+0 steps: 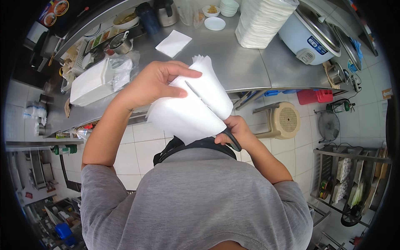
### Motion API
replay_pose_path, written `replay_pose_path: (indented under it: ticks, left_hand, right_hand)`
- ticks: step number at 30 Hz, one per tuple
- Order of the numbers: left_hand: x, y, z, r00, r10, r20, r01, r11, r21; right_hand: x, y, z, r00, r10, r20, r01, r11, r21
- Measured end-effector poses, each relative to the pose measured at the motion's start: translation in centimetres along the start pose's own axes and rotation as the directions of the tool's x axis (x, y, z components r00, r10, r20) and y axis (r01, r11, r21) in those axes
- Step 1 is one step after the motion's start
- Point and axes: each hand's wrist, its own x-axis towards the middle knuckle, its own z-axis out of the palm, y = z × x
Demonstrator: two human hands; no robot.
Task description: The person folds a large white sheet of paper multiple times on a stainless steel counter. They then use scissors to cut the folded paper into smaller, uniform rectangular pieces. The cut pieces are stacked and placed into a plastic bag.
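Over the counter's front edge, my left hand pinches a stack of white paper napkins between thumb and fingers. The sheets lie in two parts, split by a long slit. My right hand, lower and to the right, grips the black handle of a cutting tool. Its thin metal blade runs up the slit toward my left thumb. Much of the blade is hidden by paper, so I cannot tell whether it is a knife or scissors. Beyond my left hand, a folded white napkin lies on the steel counter.
An opened plastic pack of napkins lies at the left. A tall white stack, a rice cooker and a small white plate stand along the back. On the floor are a beige plastic stool and a fan.
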Motion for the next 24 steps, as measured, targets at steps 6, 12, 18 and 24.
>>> replay_pose_path:
  ticks: [6, 12, 18, 24]
  left_hand:
    - [0.1, -0.2, 0.1, 0.998, -0.026, 0.055, 0.028, 0.999, -0.019]
    - [0.3, -0.2, -1.1, 0.994, -0.086, 0.063, 0.087, 0.996, -0.017]
    - [0.5, -1.0, -4.1, 0.996, -0.060, 0.064, 0.060, 0.998, 0.009]
    - [0.4, -3.8, -10.0, 0.996, -0.064, -0.065, 0.056, 0.991, -0.119]
  right_hand:
    - [1.3, 0.7, 1.2, 0.908, -0.394, -0.144, 0.400, 0.916, 0.019]
    - [2.5, 0.5, 1.2, 0.875, -0.456, -0.162, 0.431, 0.887, -0.167]
    - [3.7, -0.3, -0.3, 0.996, 0.010, -0.087, -0.025, 0.984, -0.176]
    - [10.9, 5.4, -4.2, 0.794, -0.175, -0.583, -0.309, 0.709, -0.633]
